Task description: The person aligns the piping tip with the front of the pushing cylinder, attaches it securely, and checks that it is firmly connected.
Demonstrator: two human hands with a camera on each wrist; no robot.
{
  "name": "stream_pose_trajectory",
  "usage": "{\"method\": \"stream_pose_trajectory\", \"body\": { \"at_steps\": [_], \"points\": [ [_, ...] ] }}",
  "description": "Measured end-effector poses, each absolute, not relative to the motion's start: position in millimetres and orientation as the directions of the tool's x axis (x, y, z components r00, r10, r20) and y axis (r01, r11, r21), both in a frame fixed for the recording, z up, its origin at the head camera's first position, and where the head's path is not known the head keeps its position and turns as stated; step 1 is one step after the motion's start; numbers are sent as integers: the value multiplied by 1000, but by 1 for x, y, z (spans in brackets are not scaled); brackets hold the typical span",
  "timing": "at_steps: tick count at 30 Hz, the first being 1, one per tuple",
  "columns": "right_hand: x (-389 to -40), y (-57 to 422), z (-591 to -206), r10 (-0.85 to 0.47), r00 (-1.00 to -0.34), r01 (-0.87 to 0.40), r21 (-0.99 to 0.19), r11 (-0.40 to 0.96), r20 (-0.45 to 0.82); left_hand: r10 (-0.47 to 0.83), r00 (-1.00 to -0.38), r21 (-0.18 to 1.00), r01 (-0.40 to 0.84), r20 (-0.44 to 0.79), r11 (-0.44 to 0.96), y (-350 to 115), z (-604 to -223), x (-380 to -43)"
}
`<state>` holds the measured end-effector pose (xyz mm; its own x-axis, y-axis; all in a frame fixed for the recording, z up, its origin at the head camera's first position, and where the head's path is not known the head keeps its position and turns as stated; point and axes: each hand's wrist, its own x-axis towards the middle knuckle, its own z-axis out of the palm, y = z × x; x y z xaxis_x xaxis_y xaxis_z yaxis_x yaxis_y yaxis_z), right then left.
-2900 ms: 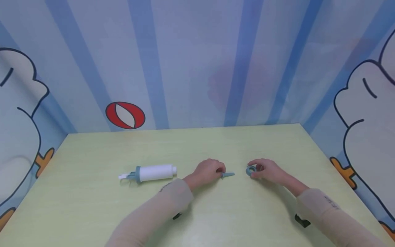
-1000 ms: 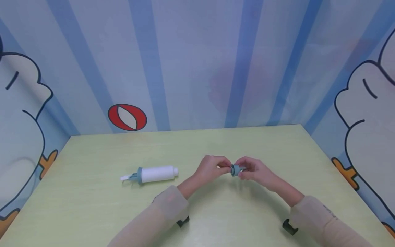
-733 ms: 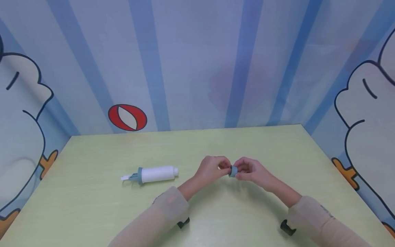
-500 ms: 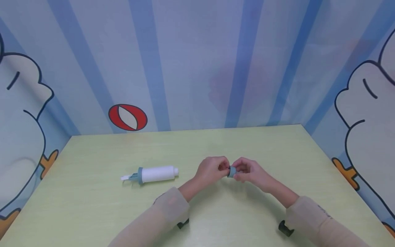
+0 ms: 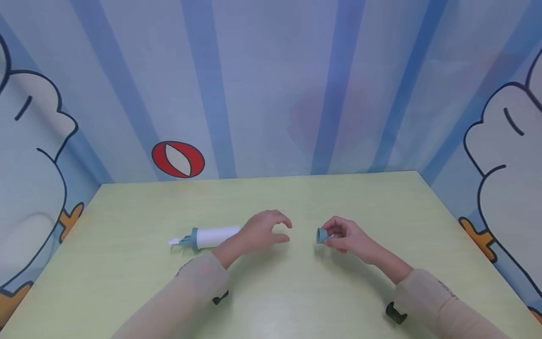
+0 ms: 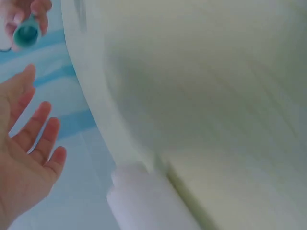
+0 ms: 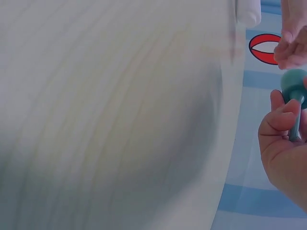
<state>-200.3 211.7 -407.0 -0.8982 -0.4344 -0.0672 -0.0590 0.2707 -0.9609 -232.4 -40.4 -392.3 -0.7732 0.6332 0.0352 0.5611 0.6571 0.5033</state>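
Just right of centre in the head view, the right hand (image 5: 348,239) pinches a small teal piece, a hollow cup on a narrow stem (image 5: 322,236), between thumb and fingers, its wide mouth turned toward the left of the frame. The right wrist view shows the stem running down between those fingers at the right edge. Near the middle of the head view, the left hand (image 5: 259,231) hovers over the pale yellow-green tabletop (image 5: 275,296), its fingers spread and its thumb apart from them, well apart from the teal piece. Left of centre, a white cylinder with a teal collar and a white tip (image 5: 217,237) lies on its side, its right end hidden by the left hand. A blue striped backdrop (image 5: 271,84) fills the upper part, with a red-and-white oval (image 5: 178,159) printed at left.
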Motion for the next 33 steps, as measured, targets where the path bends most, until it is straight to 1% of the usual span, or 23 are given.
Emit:
{"method": "stream_pose_trajectory", "body": {
  "at_steps": [5,10,17,21,24,28,33],
  "points": [
    [-201,214,-405,-449,-891,-64,-958,279,-71,647,-762,469,562,-28,681,-77,-384,-242],
    [-201,214,-405,-464,-883,-83,-950,300,-69,611,-780,418,514,-135,749,-110,-378,-250],
    [-202,216,-409,-463,-884,-95,-940,328,-72,501,-816,464,339,-288,819,-143,-383,-252],
    [-202,216,-411,-467,-882,-107,-933,343,-71,472,-814,472,288,-337,833,-150,-385,-250],
    [-202,217,-412,-475,-878,-117,-930,347,-67,470,-810,465,285,-351,838,-151,-384,-246],
    [-203,215,-413,-481,-875,-129,-926,354,-62,477,-815,450,309,-328,838,-151,-386,-244],
    [-204,212,-412,-481,-875,-144,-917,371,-57,496,-834,425,368,-244,827,-147,-389,-241]
  ]
}}
